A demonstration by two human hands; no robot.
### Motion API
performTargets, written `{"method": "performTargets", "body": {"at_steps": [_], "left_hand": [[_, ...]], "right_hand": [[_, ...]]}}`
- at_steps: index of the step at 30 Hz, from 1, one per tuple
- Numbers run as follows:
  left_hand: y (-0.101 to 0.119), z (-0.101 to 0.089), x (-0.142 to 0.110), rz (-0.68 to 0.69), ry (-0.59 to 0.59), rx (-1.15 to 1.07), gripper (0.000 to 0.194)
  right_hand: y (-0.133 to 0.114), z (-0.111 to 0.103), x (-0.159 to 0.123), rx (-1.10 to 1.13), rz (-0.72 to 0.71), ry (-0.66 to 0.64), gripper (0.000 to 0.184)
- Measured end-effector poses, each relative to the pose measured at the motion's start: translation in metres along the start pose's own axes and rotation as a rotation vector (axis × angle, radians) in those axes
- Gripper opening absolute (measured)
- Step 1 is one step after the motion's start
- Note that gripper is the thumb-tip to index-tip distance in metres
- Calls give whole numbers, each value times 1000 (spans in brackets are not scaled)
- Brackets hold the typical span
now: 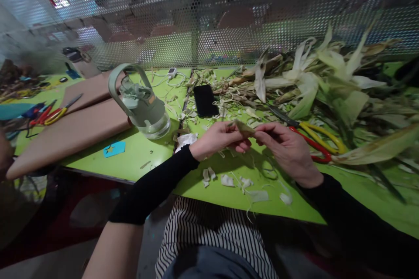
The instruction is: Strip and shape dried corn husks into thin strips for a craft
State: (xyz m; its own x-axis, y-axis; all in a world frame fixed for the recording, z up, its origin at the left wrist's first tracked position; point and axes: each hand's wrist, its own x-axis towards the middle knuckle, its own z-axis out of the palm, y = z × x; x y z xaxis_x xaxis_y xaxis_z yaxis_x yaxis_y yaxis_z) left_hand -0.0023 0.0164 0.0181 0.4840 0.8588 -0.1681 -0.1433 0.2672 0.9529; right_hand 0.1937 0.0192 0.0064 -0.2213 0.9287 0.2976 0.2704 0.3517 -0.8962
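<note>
Between my two hands is a small piece of pale green corn husk (244, 128), held above the front part of the green table (193, 179). My left hand (220, 139) pinches its left side, fingers closed. At its right end, my right hand (288, 150) grips it between thumb and fingertips. Cut husk scraps (227, 180) and thin strips lie below my hands. Just right of my right hand rest scissors (322, 139) with one yellow and one red handle. A large heap of corn husks (304, 83) spreads behind them.
A black phone (205, 101) lies behind my hands. Left of it stands a light green water bottle (144, 104). Farther left are folded brown paper (88, 128), a blue tag (114, 149) and more scissors (62, 110). A perforated metal screen (196, 22) borders the table's back.
</note>
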Motion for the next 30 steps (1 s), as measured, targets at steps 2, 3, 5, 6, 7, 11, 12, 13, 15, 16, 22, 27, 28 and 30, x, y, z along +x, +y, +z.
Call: {"method": "performTargets", "body": {"at_steps": [2,3,5,6,7,11,12,13,15,16,22,27,28,30], "left_hand": [[-1,3,0,20,-2,49,31],[-2,5,-1,48,12,82,28],[-4,8,-1,126,53,176,22],[-5,9,-1,164,72,239,21],[-6,9,-2,197,89,306,21],[-8,9,-4,285,126,519,28],[-8,9,-4,296,139,553,29],[-8,9,-4,303,155,580,29],[-8,9,-4,301,186,607,25],[-8,9,-3,297,193,601,22],[-11,9,1,212,122,363,15],[-11,8,4,122,78,186,12],[-11,8,4,103,70,188,15],[-9,8,3,83,66,215,21]], "right_hand": [[-1,1,0,-1,16,21,36],[-1,2,0,0,22,31,39],[-1,3,0,-1,33,49,42],[-1,4,0,-1,40,57,42],[-1,4,0,0,50,66,43],[0,5,1,-5,78,89,43],[0,5,0,-10,81,91,44],[0,6,0,-17,82,92,44],[-1,6,-1,-32,80,90,44],[-1,6,-1,-37,78,86,44],[-3,7,-2,-40,94,57,43],[-2,7,-2,25,83,32,37],[-1,7,-2,34,77,22,36],[0,6,-2,21,67,-2,32]]}}
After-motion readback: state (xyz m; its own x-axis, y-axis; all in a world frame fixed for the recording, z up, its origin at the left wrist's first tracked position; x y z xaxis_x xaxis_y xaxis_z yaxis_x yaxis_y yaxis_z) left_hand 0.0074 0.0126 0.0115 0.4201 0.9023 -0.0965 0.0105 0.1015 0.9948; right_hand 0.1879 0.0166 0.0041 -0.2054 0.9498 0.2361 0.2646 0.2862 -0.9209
